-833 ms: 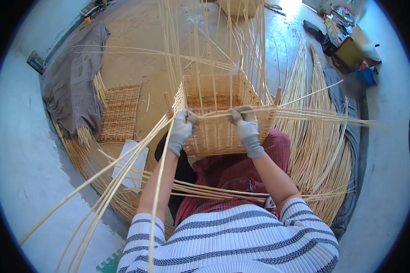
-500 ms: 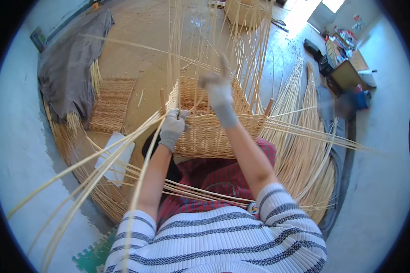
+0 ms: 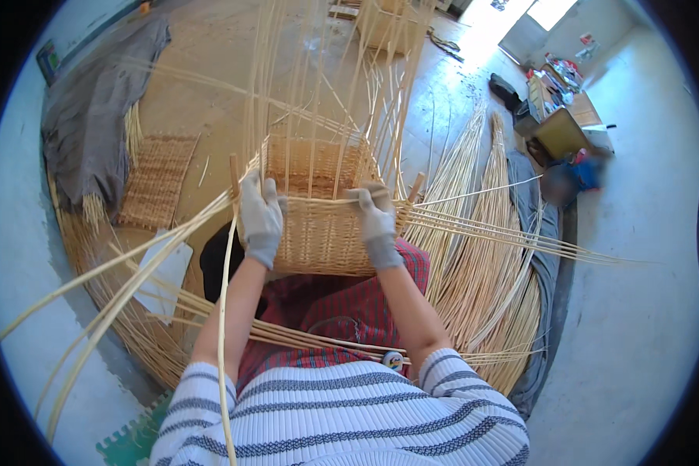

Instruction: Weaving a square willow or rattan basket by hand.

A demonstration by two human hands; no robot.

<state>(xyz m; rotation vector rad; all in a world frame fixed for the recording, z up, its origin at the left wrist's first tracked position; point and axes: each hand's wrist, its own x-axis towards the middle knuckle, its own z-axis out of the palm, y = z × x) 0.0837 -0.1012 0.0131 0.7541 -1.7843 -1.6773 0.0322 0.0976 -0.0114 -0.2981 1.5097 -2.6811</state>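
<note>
Both gloved hands (left hand, right hand) grip closed on wicker basket rim.

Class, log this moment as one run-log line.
left hand: on basket rim | right hand: on rim, pinching strand | basket: on lap

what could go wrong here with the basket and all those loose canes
The tall upright canes rise from the half-woven rectangular wicker basket toward the head camera, so leaning in might bring their tips near the face. The long pale weaving strands trailing from the right hand cross the cane bundles on the floor and might snag. The left hand grips the rim corner; a slip could loosen the top row.
</note>
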